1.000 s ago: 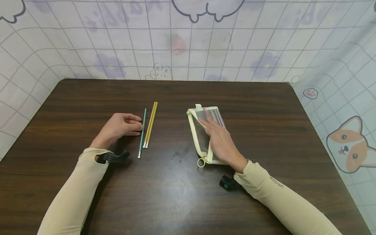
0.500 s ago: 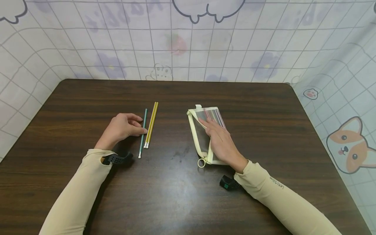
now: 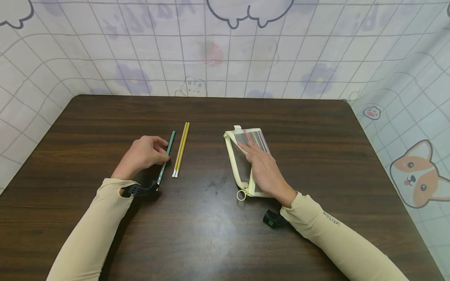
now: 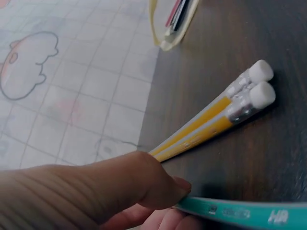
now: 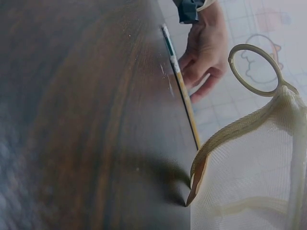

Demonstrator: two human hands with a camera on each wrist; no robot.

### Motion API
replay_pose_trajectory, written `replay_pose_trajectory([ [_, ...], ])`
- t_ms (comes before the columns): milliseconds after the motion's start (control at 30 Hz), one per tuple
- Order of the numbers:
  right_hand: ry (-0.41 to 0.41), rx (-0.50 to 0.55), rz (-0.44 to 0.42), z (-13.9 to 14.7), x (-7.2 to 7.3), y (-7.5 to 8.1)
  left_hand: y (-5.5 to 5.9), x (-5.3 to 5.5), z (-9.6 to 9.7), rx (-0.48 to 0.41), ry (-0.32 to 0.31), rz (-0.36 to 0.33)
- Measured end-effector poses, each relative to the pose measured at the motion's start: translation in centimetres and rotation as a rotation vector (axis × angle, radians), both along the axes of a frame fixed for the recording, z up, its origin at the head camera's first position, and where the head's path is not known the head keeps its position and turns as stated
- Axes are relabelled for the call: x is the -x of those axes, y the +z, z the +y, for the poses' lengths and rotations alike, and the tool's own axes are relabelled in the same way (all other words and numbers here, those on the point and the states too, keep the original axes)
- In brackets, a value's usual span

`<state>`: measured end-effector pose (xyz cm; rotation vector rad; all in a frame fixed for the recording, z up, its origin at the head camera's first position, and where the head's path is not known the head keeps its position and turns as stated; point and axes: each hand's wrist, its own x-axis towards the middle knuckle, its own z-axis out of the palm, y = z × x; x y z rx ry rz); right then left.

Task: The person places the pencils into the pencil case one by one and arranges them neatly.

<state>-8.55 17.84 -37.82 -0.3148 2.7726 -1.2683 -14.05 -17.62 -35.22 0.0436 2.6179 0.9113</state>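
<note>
My left hand (image 3: 159, 155) pinches a green pencil (image 3: 170, 141) between thumb and fingers; the pencil lies slanted on the dark wooden table (image 3: 211, 234). In the left wrist view my thumb (image 4: 144, 184) sits on the green pencil (image 4: 240, 213). Two yellow pencils (image 3: 181, 150) with white erasers lie side by side just to its right, also in the left wrist view as yellow pencils (image 4: 216, 115). My right hand (image 3: 261, 164) lies flat on a clear mesh pencil pouch (image 3: 237, 156) with a cream zipper. Its ring pull (image 3: 240, 194) points toward me, and coloured pens show inside.
A cloth backdrop (image 3: 225, 50) with a grid and cartoon print surrounds the table on the far, left and right sides. Black wrist mounts (image 3: 272, 218) sit under both forearms. Bare tabletop lies between the pencils and the pouch and along the near edge.
My left hand closed on the green pencil and swung its near end leftward, away from the two yellow pencils. The right hand and pouch stayed still.
</note>
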Motion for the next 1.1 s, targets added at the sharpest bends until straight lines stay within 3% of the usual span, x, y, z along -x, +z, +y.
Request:
replay_pose_trajectory([
  [367,0.002,-0.003,-0.015,-0.1,-0.1,0.2,0.1,0.3,-1.8,-0.274,-0.028,-0.159],
  [633,0.005,-0.008,-0.007,-0.1,-0.1,0.4,0.3,0.5,-2.0,-0.387,-0.033,-0.182],
  [1100,0.011,0.0,-0.01,0.0,-0.1,0.4,0.3,0.3,-0.8,-0.616,-0.041,-0.225],
])
